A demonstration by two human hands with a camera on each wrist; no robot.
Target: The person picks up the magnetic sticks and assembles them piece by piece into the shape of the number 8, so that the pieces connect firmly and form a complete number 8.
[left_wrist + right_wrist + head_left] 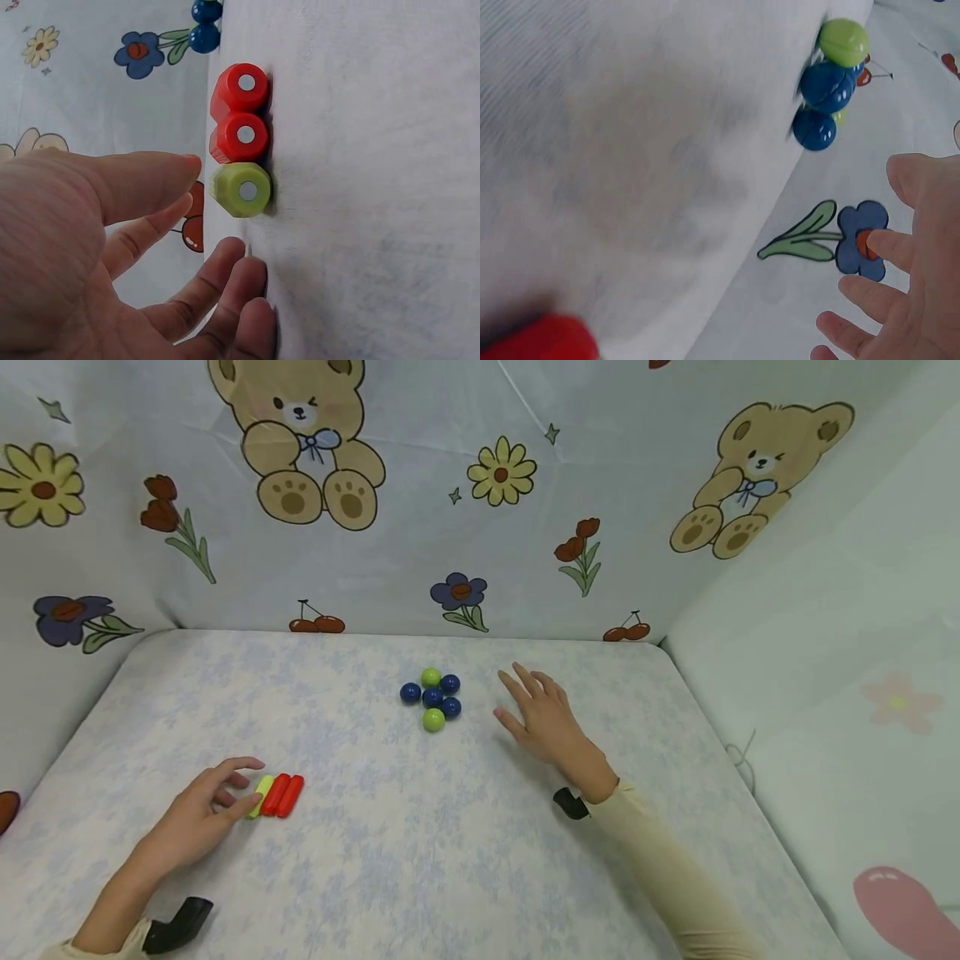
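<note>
The yellow-green rod (244, 190) lies on the bench (375, 877) at the 9 o'clock end of a row with two red rods (290, 796), around 8 o'clock from the middle of the head view, each rod slanting from 1 toward 7 o'clock. The left hand (198, 814) comes in from 8 o'clock with thumb and fingers parted about the yellow-green rod, pinching nothing; whether the thumb brushes it, I cannot tell. The rods look like stiff plastic, presumably light and hard to damage, and the faceted body seen in the left wrist view should resist rolling. The silvery disc on each near end may be a magnet or metal insert, so neighbours might drag along; the safest hold is probably thumb and forefinger across the mid-body, clear of the ends. At 2 o'clock from the rods sit four blue balls (432, 697) and two green balls (433, 720), the green ones at the cluster's 12 and 6 o'clock; glossy and round, they would likely slip or roll unless pinched around their widest part. The right hand (547, 727), empty with fingers spread, hangs between 3 and 4 o'clock from them. No brand, label or writing can be read.
</note>
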